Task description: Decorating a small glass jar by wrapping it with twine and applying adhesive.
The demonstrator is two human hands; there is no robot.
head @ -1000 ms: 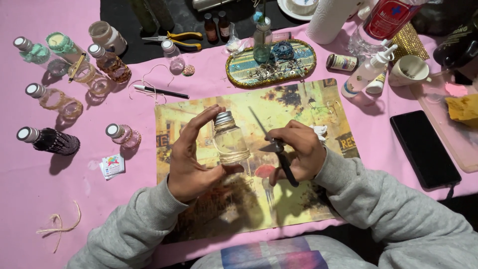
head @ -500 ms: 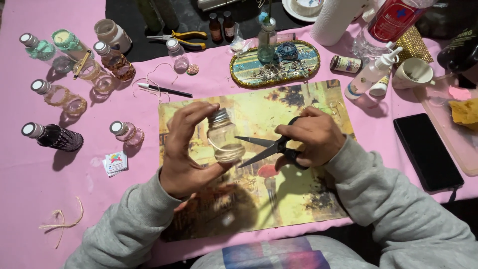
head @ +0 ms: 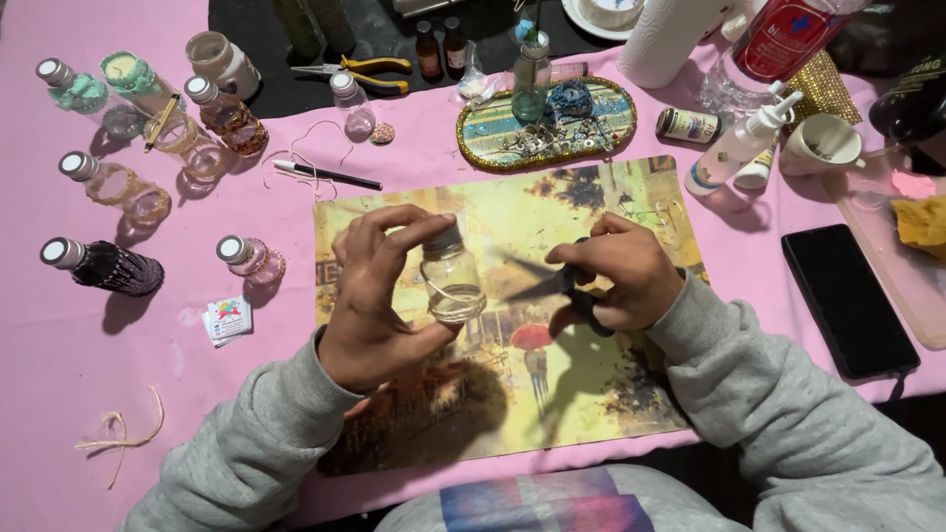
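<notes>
My left hand holds a small clear glass bottle upright above a printed yellow placemat. Thin twine is wound around the bottle's lower part. My right hand grips black scissors, blurred by motion, their blades pointing left toward the bottle and close to the twine. Both arms wear grey sleeves.
Several small decorated bottles lie at the left on the pink tablecloth. An oval tray with trinkets, yellow-handled pliers, a pen, a glue bottle, a cup and a black phone surround the mat. Loose twine lies bottom left.
My right hand has turned the scissors from pointing down to pointing left and brought the blades toward the bottle's twine. The left hand has kept the bottle, tilting it slightly.
</notes>
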